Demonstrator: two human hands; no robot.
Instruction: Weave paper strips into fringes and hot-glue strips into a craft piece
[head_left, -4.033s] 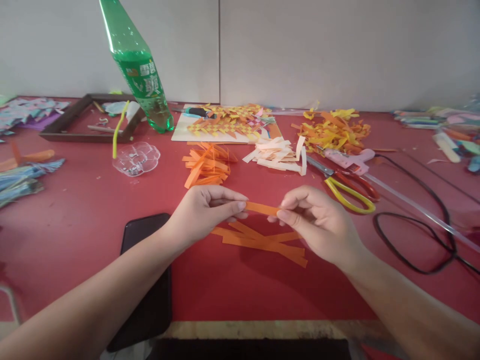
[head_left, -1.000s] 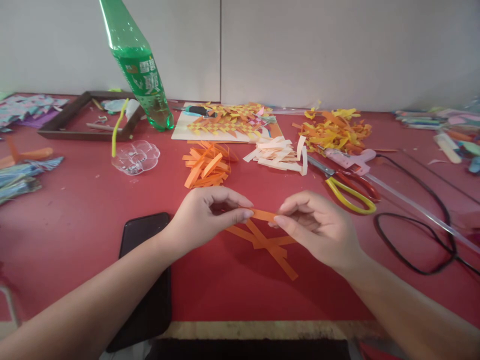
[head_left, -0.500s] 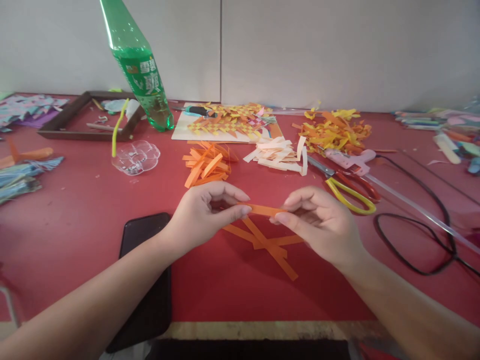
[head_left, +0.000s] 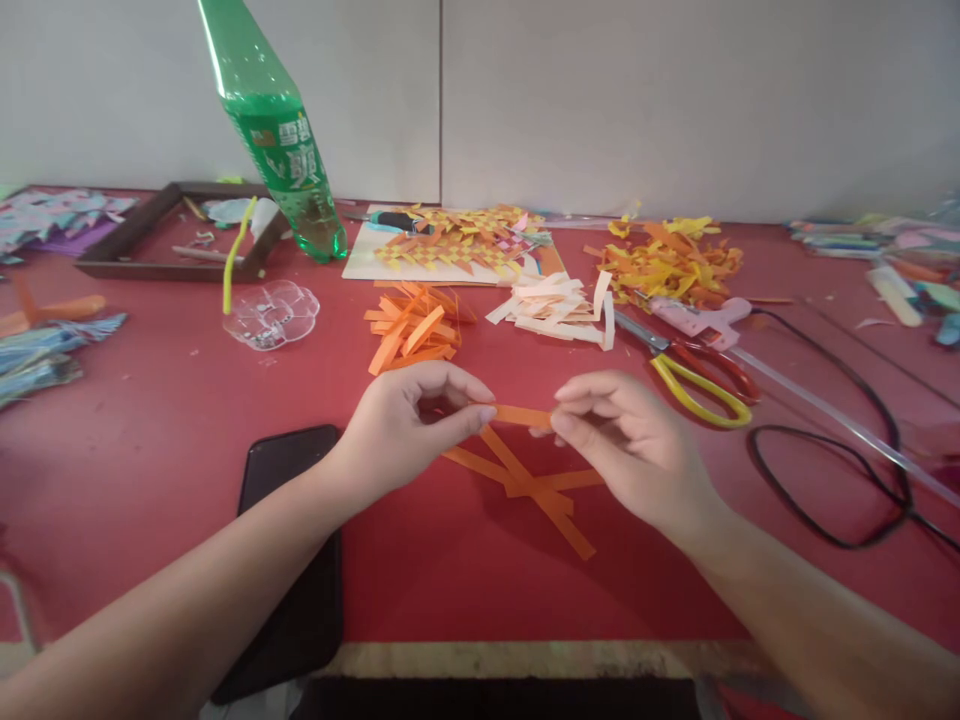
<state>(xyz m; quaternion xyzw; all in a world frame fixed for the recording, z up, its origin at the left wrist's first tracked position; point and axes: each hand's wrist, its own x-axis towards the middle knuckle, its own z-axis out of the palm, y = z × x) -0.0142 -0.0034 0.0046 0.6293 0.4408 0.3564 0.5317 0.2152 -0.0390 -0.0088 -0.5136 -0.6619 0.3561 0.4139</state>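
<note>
My left hand (head_left: 409,425) and my right hand (head_left: 630,440) each pinch one end of an orange paper strip (head_left: 519,415), held level just above the red table (head_left: 150,440). Under it lie several crossed orange strips (head_left: 536,485) flat on the table. Behind my left hand sits a loose pile of orange strips (head_left: 414,327). A pile of pale peach strips (head_left: 559,305) lies behind the gap between my hands.
A black phone (head_left: 289,560) lies under my left forearm. Yellow-and-red scissors (head_left: 694,380), a glue gun (head_left: 697,315) with a black cord (head_left: 832,480), yellow-orange scraps (head_left: 667,262), a woven paper mat (head_left: 457,245), a green bottle (head_left: 277,130), a clear dish (head_left: 271,315) and a wooden frame (head_left: 161,235) stand around.
The crossed strips on the table were rearranged since four seconds ago. Over the last second my hands lifted slightly and drew a little closer on the held strip.
</note>
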